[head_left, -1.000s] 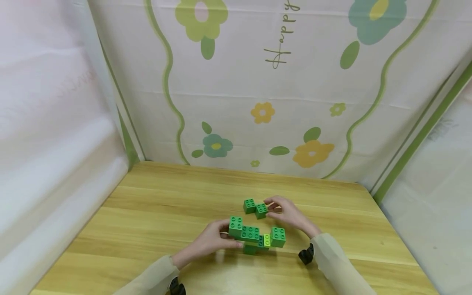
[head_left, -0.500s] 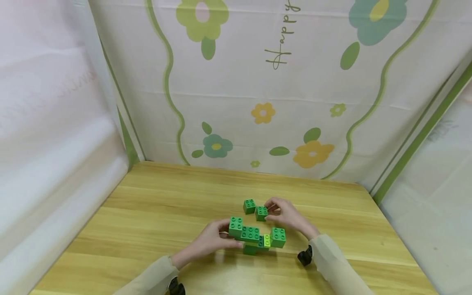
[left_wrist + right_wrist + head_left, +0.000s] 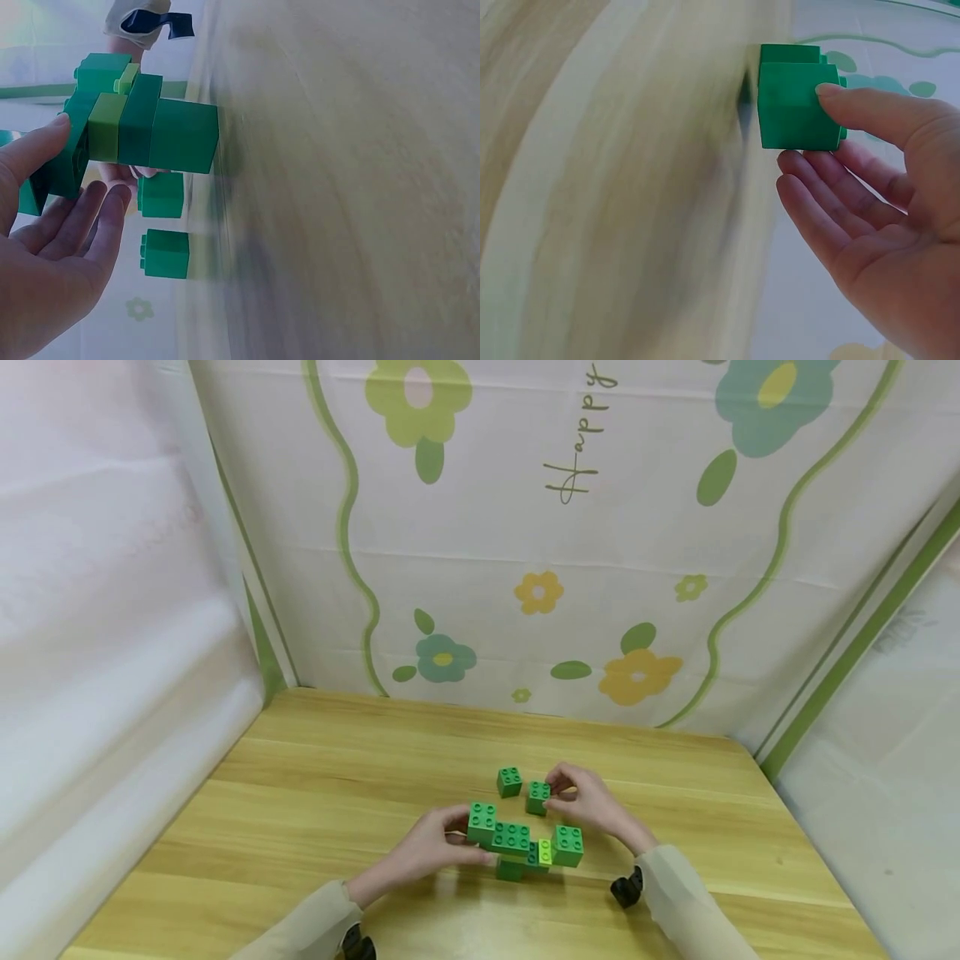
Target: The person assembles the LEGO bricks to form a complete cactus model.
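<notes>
My left hand (image 3: pixel 433 843) grips a toy brick assembly (image 3: pixel 512 837) by its left end. The assembly joins green bricks with a lime brick (image 3: pixel 545 852), and a green brick (image 3: pixel 567 846) sits at its right end. In the left wrist view, my thumb lies on one side of the assembly (image 3: pixel 139 131) and the fingers curl on the other. Beyond it, my right hand (image 3: pixel 592 800) pinches a small green brick (image 3: pixel 537 798) between thumb and fingers. The right wrist view has the thumb on that brick's (image 3: pixel 799 109) face, with fingertips partly hidden.
A second loose green brick (image 3: pixel 509 782) stands on the wooden table (image 3: pixel 360 777), slightly left of the pinched one. A flower-printed cloth (image 3: pixel 465 527) hangs along the table's back edge, and pale cloth also hangs at both sides.
The right hand has closed in on the nearer loose brick, which has shifted slightly right and nearer, leaving a gap beside the other brick. The left hand and assembly have hardly moved.
</notes>
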`<state>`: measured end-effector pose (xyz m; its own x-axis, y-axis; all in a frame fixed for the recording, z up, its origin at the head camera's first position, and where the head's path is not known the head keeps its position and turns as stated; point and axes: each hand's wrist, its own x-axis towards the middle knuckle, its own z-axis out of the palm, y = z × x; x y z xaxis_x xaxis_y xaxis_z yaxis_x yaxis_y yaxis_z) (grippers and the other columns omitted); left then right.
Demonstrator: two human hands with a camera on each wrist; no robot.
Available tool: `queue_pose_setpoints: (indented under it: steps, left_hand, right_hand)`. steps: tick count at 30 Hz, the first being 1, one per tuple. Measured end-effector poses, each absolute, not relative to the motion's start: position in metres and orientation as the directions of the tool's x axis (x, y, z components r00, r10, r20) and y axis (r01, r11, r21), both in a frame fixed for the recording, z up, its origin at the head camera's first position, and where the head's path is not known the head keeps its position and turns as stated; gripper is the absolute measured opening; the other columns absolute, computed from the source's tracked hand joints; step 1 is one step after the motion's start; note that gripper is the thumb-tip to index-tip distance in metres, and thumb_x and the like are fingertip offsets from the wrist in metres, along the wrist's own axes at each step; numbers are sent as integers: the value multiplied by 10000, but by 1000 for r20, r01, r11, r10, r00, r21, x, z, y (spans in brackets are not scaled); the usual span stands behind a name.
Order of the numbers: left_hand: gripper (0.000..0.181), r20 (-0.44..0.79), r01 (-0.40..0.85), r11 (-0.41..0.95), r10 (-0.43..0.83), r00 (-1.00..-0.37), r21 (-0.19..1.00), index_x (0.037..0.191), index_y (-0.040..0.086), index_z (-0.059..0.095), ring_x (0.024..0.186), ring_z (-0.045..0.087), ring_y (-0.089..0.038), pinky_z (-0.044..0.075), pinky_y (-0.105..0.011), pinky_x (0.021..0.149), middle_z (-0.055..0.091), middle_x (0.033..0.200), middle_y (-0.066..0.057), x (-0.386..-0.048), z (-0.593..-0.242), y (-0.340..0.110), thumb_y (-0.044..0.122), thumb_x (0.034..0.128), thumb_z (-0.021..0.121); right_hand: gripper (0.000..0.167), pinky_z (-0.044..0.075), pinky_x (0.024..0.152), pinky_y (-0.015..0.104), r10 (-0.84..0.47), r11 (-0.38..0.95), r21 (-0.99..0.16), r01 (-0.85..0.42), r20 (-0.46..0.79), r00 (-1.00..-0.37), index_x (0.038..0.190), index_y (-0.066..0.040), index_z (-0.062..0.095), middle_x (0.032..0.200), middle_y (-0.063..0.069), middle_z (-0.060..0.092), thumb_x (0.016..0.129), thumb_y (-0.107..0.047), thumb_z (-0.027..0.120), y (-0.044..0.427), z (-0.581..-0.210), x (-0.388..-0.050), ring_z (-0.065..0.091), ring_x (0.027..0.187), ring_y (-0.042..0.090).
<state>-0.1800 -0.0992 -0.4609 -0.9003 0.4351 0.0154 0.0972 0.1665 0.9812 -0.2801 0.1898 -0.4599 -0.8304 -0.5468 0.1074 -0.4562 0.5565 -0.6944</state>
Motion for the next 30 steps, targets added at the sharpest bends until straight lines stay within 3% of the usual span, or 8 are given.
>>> queue_pose_setpoints:
  steps: [14,30]
  left_hand:
    - [447,29,106,157,429,-903,982,1213,28,636,983,710,-212,595,-225,856,710,1104,-149,-177,-456,-100,102,806,805]
    - [403,55,145,171,442,-895,975,1213,29,644,973,697,-153,594,-215,847,711,1111,-159,-180,-460,-101,95,839,778]
  right_hand:
    - [235,606,833,276,-529,547,-671,-500,186,-828,1091,-91,612,1024,53,661,899,-157,731,196,-433,-267,664,946,183]
    - [270,623,816,347,-566,519,-595,-614,299,-768,1159,-110,637,1061,43,669,912,-181,722,189,-406,-246,683,940,179]
